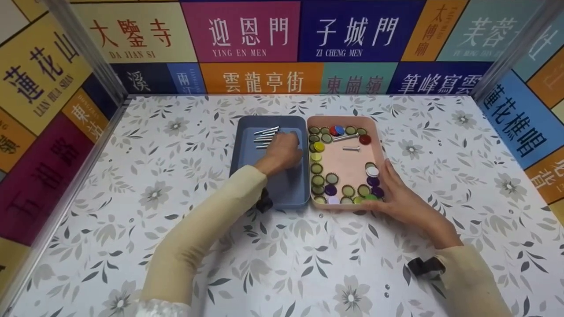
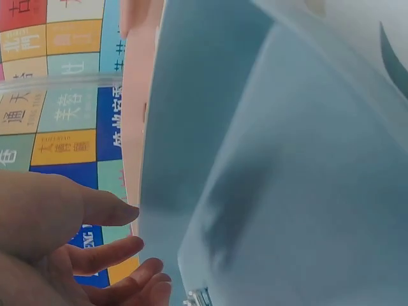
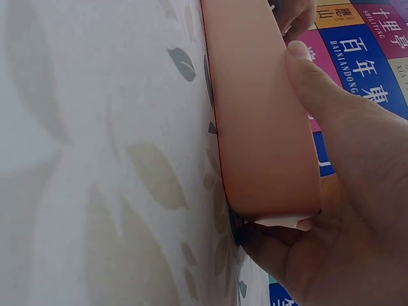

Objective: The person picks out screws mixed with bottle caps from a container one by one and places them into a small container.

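Note:
My left hand (image 1: 282,149) is inside the blue tray (image 1: 271,200), over its right side, beside several silver screws (image 1: 266,135) lying near the far end. In the left wrist view, its thumb and fingers stand apart with nothing between them, close to the tray wall, and bits of shiny metal show at the bottom edge. My right hand (image 1: 403,202) holds the pink tray (image 1: 343,169) at its near right corner, thumb along the near rim and fingers along the right wall. Two screws (image 1: 351,149) lie in the far part of this tray, among bottle caps (image 1: 317,180).
The bottle caps line the pink tray's edges, some face down in colours, others showing their undersides. Both trays stand side by side on a table (image 1: 176,185) with a floral cover. Panels with large printed characters (image 1: 251,33) border the back and both sides.

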Motion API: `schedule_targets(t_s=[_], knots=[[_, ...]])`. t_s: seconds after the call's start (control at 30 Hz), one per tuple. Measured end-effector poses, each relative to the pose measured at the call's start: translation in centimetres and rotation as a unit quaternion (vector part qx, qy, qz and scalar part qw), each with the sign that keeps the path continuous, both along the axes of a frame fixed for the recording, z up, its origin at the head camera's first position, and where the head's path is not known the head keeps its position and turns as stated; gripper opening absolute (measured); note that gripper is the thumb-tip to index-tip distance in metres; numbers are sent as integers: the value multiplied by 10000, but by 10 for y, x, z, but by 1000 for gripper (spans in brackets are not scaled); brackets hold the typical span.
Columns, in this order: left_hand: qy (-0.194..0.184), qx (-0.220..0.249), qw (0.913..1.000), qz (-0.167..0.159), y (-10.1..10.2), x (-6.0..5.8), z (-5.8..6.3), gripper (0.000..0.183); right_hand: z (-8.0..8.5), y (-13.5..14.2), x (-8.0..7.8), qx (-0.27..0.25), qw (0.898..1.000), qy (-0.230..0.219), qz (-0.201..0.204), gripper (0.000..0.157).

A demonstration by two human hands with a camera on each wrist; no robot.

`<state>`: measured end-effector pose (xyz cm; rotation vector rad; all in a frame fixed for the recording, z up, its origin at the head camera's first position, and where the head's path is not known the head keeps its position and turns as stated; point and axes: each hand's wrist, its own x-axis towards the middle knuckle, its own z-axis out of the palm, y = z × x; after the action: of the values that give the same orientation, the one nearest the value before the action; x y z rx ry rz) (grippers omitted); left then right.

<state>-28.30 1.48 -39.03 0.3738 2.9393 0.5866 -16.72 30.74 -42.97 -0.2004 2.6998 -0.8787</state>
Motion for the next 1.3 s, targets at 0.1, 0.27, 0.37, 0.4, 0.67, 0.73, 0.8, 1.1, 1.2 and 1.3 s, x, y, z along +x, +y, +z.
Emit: schedule_targets(t_s=[0.1, 0.27, 0.37, 0.4, 0.67, 0.73, 0.8, 1.1, 1.2, 1.3], knots=[[53, 20, 10000, -13, 6, 2, 2, 21, 1, 0, 0, 10, 10000, -28, -36, 122], [61, 193, 9998, 73, 16, 3, 4, 22, 2, 0, 1, 22, 10000, -25, -15, 121], [134, 238, 9995, 124, 21, 4, 6, 23, 2, 0, 0, -40, 10000, -20, -12, 122], [162, 240, 9995, 126, 23, 4, 7, 23, 1, 0, 0, -62, 10000, -22, -11, 122], [-20, 453, 9986, 290, 39, 3, 10, 17, 0, 0, -1, -111, 9999, -81, -64, 124], [-25, 524, 9983, 264, 43, 3, 12, 13, 0, 0, -1, -112, 9998, -105, -94, 123], [44, 578, 9981, 197, 47, 3, 12, 9, 0, 0, -1, -131, 9998, -123, -130, 123], [40, 784, 9968, 158, 61, 0, 11, 35, 1, -1, -1, -141, 9997, -158, -112, 123], [52, 845, 9962, 183, 66, -3, 11, 40, 1, -1, -1, -131, 9997, -167, -142, 123], [107, 833, 9964, 141, 71, -3, 10, 41, 2, 0, 0, -127, 9996, -185, -158, 123]])
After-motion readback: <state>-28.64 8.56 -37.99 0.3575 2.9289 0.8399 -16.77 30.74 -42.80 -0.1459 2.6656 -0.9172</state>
